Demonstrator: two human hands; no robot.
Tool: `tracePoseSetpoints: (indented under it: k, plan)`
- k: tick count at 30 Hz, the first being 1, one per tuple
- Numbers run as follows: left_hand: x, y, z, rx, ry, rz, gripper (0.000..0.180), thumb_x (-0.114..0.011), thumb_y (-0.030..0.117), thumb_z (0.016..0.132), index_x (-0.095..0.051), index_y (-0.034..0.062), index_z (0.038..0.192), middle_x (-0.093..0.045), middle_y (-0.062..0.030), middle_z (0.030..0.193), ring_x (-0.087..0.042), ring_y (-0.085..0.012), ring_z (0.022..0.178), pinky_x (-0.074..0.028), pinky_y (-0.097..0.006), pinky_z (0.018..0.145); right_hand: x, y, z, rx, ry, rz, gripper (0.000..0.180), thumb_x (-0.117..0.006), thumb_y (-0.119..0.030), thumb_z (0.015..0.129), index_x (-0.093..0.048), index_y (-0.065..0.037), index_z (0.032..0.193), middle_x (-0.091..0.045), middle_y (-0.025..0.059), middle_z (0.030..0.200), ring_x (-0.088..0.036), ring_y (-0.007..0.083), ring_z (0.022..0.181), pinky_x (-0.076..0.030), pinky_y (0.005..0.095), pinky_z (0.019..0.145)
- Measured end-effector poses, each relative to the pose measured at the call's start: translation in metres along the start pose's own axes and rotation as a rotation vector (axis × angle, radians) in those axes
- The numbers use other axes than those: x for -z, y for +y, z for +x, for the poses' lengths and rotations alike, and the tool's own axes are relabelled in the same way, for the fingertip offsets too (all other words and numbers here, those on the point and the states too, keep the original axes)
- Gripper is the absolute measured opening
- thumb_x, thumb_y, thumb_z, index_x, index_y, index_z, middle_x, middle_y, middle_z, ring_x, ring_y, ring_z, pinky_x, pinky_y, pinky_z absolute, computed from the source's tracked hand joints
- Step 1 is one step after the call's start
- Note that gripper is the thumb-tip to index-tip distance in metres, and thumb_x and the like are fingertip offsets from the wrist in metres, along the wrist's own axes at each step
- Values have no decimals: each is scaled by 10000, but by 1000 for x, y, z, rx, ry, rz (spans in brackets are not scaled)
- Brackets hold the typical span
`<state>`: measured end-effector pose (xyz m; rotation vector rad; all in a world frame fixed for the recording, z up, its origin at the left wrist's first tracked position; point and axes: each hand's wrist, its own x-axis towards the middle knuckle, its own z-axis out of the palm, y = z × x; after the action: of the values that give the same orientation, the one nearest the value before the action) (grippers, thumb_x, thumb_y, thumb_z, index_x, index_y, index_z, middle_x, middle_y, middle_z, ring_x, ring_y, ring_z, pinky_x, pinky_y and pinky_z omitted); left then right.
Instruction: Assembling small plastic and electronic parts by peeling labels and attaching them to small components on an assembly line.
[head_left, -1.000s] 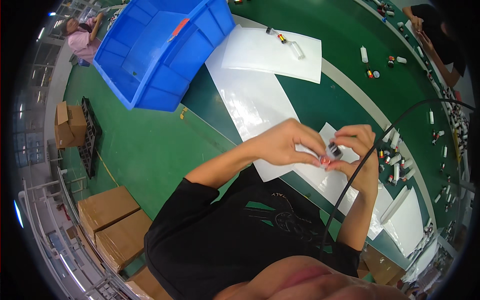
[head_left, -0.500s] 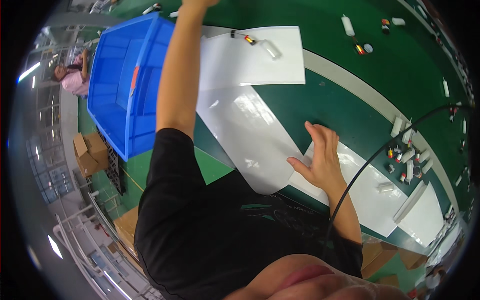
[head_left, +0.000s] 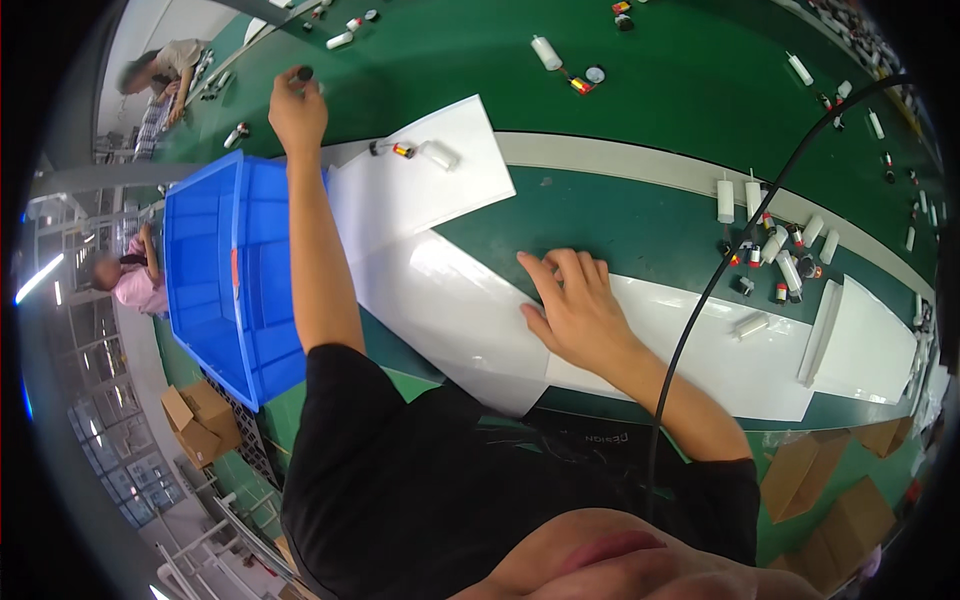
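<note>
Placement step, by the look of it: left hand (head_left: 297, 110) is stretched out past the far corner of the blue bin (head_left: 215, 270), fingers pinched on a small dark cylindrical part (head_left: 304, 73) over the green tabletop (head_left: 640, 215). Next move likely needs a clean let-go. Right hand (head_left: 578, 310) lies flat and spread on the white sheet (head_left: 455, 310) near the tabletop's near edge, holding nothing.

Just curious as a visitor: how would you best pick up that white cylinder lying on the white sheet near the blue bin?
Pinch the white cylinder across its round middle, coming from above. It lies flat on the white sheet, sides clear, wired parts off one end.
</note>
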<state>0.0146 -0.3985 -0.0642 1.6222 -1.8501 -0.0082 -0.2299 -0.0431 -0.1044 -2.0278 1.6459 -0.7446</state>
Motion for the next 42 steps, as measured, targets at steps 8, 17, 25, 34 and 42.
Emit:
tracePoseSetpoints:
  k: [8,17,25,34,42]
  plan:
    - [108,99,-161,195,-76,-1252,386,-586,54,893,-467,-63,1241,-611,-169,1015,-662,-288,879,-536,-407,879,-18,9,170,158,219,-377,307,-656,-272,811,-607,-42,1009,-566,157,1040,-610,313,907,-536,417,683]
    - [138,55,-326,786,-308,-1610,358,-494,89,950,-442,-12,1289,-617,-187,1013,-665,-257,798,-530,-313,729,-10,-20,230,43,-126,-98,323,-684,-323,728,-685,-10,809,-674,160,768,-657,304,723,-522,392,675]
    - [136,65,-320,647,-122,-1599,482,-607,8,861,-420,-17,1304,-647,-186,1025,-648,-230,791,-521,-324,713,4,-52,237,210,136,230,601,-704,-397,810,-529,-42,1262,-558,91,1081,-545,149,802,-458,274,705]
    - [101,117,-236,470,-456,-1874,255,-608,4,880,-551,-34,1126,-666,-168,1001,-661,-199,805,-528,-295,713,25,-35,69,183,-52,843,555,-759,-146,760,-537,-32,1256,-632,45,1019,-570,139,938,-417,300,854]
    - [62,178,-232,406,-663,-1703,246,-604,32,896,-582,-41,1130,-663,-150,1031,-660,-184,822,-539,-276,739,64,5,22,-12,338,784,360,-754,-49,764,-632,-2,1099,-633,36,877,-584,108,846,-465,248,781]
